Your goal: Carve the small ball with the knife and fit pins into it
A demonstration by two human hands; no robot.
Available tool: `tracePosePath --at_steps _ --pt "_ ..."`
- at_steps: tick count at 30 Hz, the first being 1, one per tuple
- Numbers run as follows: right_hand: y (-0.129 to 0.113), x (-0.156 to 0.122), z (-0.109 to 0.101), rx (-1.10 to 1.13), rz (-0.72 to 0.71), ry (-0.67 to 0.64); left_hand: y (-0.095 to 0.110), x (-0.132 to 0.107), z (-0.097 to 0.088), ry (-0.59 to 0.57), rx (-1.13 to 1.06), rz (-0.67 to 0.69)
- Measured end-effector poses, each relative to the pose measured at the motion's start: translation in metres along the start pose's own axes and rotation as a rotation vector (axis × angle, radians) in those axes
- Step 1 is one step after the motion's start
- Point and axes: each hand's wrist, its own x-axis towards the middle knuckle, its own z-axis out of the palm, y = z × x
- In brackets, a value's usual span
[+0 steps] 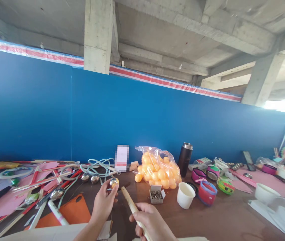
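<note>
My left hand (103, 202) is raised over the brown table (207, 221) and pinches a small shiny ball (114, 182) with an orange glint between its fingertips. My right hand (151, 222) is closed around a wooden stick (129, 201) that points up and to the left, its tip close to the ball. Behind them lies a clear plastic bag of orange ping-pong balls (158, 170), with one loose orange ball (138, 178) beside it.
A white paper cup (185, 195), a small box of staples (156, 194), a black flask (185, 159), tape rolls (207, 192), metal spoons (57, 193), an orange cutting board (75, 209), pink paper and sticks crowd the table. A blue wall (132, 113) stands behind.
</note>
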Motion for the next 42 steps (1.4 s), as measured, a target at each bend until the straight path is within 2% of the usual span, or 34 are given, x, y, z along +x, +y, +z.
tracePosePath --at_steps 11,17,22,27,33,42 --pt "-0.01 -0.006 0.003 0.068 -0.013 -0.01 0.002 -0.002 0.0 -0.003 -0.002 0.004" --pt "-0.007 -0.002 0.003 0.042 0.015 0.02 0.004 -0.003 0.001 -0.02 0.019 0.008" --pt "0.001 0.004 0.0 0.039 0.011 -0.012 0.005 -0.005 0.001 -0.024 0.038 0.01" --pt "0.011 0.011 -0.002 -0.041 0.034 0.003 0.003 -0.004 0.001 -0.04 0.047 0.009" --pt "0.012 0.011 -0.001 -0.074 0.02 0.019 -0.004 0.0 0.003 -0.077 0.084 0.026" --pt "0.01 0.009 0.01 -0.27 -0.101 0.074 -0.01 0.003 0.007 -0.122 0.163 0.0"
